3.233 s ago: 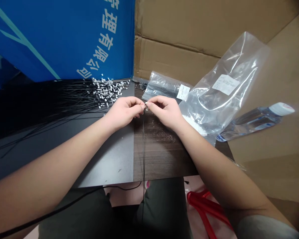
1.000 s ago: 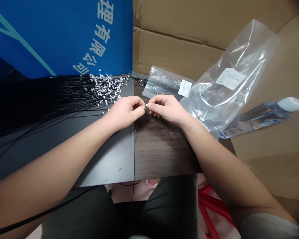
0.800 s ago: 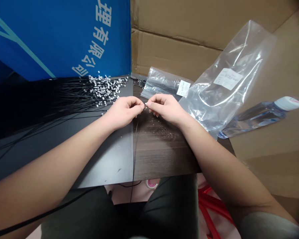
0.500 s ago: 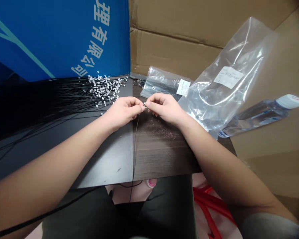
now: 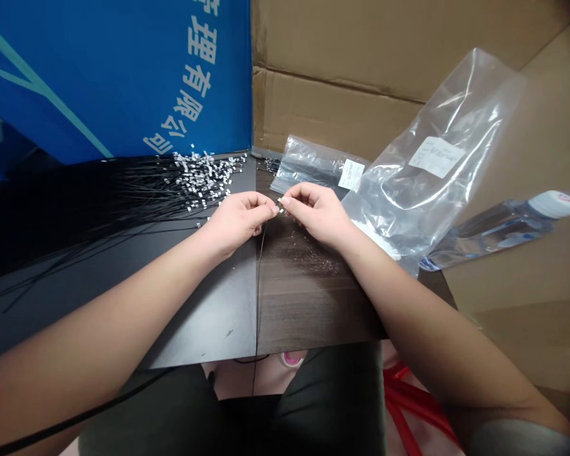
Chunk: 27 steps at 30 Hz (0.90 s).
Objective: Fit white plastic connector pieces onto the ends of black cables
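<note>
At centre, the left hand (image 5: 237,220) pinches a black wire (image 5: 258,297) trailing toward six o'clock, the right hand (image 5: 320,214) a white piece (image 5: 280,201); this one looks unfinished, white-tipped wires (image 5: 202,178) heaped at ten.

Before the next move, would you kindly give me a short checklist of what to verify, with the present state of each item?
1. Left hand pinching the thin black cable: ok, its fingertips are closed.
2. Right hand at the small white piece: ok, it shows at the thumb tip.
3. Cable joined to the white piece: cannot tell, the fingers hide it.
4. Visible length of cable free of knots: ok, it hangs down past the table edge.
5. Wood tabletop free of debris: not ok, pale specks lie on it.
6. Bottle capped: ok, its white cap is on.
</note>
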Available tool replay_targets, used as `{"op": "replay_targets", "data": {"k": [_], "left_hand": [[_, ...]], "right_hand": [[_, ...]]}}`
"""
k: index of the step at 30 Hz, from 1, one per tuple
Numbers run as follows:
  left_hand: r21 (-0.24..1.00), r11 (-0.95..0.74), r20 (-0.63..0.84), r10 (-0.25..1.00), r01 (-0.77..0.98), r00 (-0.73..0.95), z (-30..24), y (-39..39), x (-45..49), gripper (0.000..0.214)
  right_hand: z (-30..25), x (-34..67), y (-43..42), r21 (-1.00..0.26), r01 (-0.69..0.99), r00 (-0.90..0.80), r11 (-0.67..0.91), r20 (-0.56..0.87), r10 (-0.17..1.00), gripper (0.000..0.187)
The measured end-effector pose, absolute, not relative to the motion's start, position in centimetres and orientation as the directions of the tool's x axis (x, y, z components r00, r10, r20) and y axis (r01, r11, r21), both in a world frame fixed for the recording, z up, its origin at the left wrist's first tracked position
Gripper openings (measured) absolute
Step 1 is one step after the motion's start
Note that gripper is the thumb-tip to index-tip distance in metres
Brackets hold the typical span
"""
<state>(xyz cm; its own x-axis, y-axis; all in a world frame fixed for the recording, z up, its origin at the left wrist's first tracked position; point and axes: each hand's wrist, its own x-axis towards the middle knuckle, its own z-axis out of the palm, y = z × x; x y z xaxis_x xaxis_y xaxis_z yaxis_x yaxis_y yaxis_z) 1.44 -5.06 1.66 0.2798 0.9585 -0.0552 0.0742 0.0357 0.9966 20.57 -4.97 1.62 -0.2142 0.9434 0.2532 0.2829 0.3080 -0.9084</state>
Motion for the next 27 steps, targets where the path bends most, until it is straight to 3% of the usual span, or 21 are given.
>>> {"op": "replay_targets", "data": {"k": [13,27], "left_hand": [[0.998,0.007,-0.023,0.969,0.066,0.244,1.4,-5.1,1.5,0.023],[0.993,0.002,0.017,0.986,-0.12,0.164,1.0,-5.3,2.0,0.018]], "right_hand": [[0.8,19.8,-5.0,-0.954,0.175,-0.154,0.243,0.217,0.964,0.021],[0.3,19.3,-5.1,-0.957,0.095,-0.098,0.273,0.264,0.96,0.023]]}}
